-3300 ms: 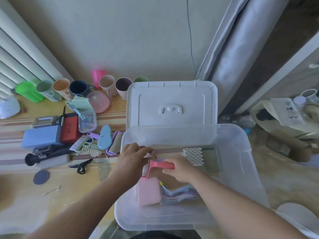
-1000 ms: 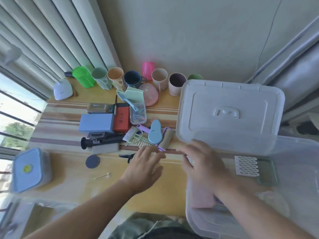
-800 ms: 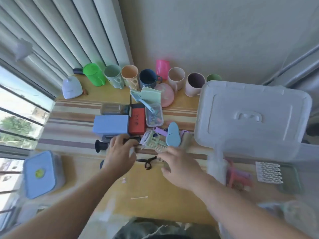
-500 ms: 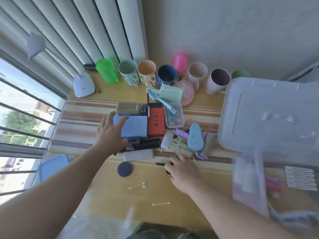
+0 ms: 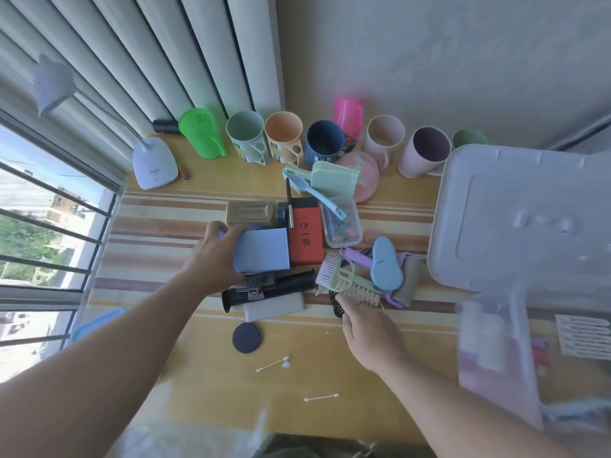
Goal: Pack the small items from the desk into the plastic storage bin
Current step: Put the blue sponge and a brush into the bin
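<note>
Step in hand: picking up the next small items from the desk (image 5: 185, 368) for transfer to the storage bin (image 5: 496, 365).
Left hand: the left hand (image 5: 215, 259) grasps the blue box (image 5: 261, 251) by its left end, thumb on top.
Right hand: the right hand (image 5: 370, 328) reaches to a small black clip (image 5: 338, 304) at the near edge of the pile; whether the fingers have closed on it cannot be told.
Method: lift the blue box straight up to avoid dragging the red box (image 5: 305, 234) touching its right side.
Bin location: at the right edge of the view, blurred, with its lid (image 5: 522, 219) propped behind it.
Obstructions: a black-handled tool (image 5: 267, 290) lies just in front of the blue box; a green brush (image 5: 344, 279) lies just beyond the clip.
Surroundings: a row of cups (image 5: 284, 133) stands along the wall; cotton swabs (image 5: 272, 363) and a dark disc (image 5: 247, 337) lie nearer.
</note>
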{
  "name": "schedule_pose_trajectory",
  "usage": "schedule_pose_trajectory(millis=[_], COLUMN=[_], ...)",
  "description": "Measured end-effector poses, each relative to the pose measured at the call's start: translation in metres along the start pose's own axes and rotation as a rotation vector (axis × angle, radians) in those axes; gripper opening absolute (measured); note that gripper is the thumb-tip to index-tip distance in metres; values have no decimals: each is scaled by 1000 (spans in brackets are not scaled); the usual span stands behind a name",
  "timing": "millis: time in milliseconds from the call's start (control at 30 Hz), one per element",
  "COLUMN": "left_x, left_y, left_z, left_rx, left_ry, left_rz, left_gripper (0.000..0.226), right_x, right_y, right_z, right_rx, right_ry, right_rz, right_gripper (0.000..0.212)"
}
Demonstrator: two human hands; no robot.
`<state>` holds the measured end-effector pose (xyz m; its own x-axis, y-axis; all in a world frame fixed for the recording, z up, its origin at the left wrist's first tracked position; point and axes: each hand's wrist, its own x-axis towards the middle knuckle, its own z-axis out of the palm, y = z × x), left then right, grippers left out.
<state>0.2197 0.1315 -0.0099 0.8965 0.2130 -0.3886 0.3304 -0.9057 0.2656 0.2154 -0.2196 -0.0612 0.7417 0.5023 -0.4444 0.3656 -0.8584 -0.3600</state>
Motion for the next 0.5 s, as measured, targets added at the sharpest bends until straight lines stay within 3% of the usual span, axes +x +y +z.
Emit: schedule_pose_trajectory(millis=[267,400,500], left_x=[-39,-58,-67], left_y=[9,31,64], left_z=[-22,-34,-40], left_rx=[-103,-178,-264], left_ry=[235,302,339], left_rz=[-54,-38,14], left_gripper=[93,94,97], right_x=[-6,-18,-41], right_y=[0,-7,-12], right_z=[6,-26,-68], right_rx=[-56,114,369], right_ry=[30,14,32], right_rz=[60,-34,-74], right_gripper=[37,25,28])
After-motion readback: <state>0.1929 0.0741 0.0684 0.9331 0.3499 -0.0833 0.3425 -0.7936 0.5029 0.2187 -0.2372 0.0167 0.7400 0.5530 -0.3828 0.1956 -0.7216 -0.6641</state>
